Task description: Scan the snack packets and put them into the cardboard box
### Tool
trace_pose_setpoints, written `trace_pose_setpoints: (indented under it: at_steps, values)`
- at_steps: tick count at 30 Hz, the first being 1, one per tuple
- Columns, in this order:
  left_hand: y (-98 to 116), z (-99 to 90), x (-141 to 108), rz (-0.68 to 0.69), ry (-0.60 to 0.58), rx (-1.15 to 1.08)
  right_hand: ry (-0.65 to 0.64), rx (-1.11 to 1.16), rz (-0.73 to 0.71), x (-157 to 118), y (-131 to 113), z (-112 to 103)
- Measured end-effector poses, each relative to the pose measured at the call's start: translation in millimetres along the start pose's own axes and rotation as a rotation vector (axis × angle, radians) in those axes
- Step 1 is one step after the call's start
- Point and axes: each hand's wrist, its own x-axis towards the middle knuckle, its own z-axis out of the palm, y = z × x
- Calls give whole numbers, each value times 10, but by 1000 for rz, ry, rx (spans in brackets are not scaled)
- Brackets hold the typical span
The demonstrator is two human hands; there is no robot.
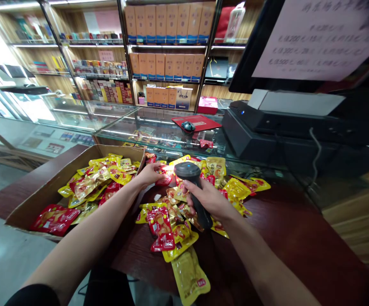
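Observation:
In my right hand (207, 196) is a black barcode scanner (188, 171), gripped by its handle with its head tilted to the left. Its bright light falls on a red snack packet (164, 175) that my left hand (151, 173) pinches by the edge. Part of that packet is lost in the glare. Beneath and around both hands, red, yellow and gold snack packets (162, 227) lie in a loose pile on the dark red tabletop (261, 238). One gold packet (191, 276) hangs toward the near edge.
Left of the pile stands an open cardboard box (21, 212) holding many similar packets. Behind runs a glass counter (120, 127) with a computer mouse (188, 126) on a red mat (203, 122). A monitor (299, 46) and black machine (267, 123) rise at right. Stocked shelves (168, 46) line the back.

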Motion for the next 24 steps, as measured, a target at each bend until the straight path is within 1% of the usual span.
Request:
trace_pose_setpoints:
  at_steps: [3, 9, 14, 17, 19, 21, 24]
  values:
    - [14, 0, -12, 7, -2, 34, -3, 1, -7, 3, -6, 1]
    - [48, 8, -17, -60, 23, -18, 4, 8, 4, -5, -24, 9]
    - [35, 14, -25, -26, 12, -26, -1, 20, 12, -23, -42, 6]
    - [63, 12, -44, 15, 43, -14, -7, 20, -6, -55, -76, 9]
    - [136, -10, -70, 42, 83, -21, -11, 21, -20, -84, -103, 14]
    - [263, -66, -116, 81, 124, -26, -21, 26, -39, -114, -125, 24]
    - [532, -247, -239, 160, 166, -8, -40, 30, -71, -156, -145, 53]
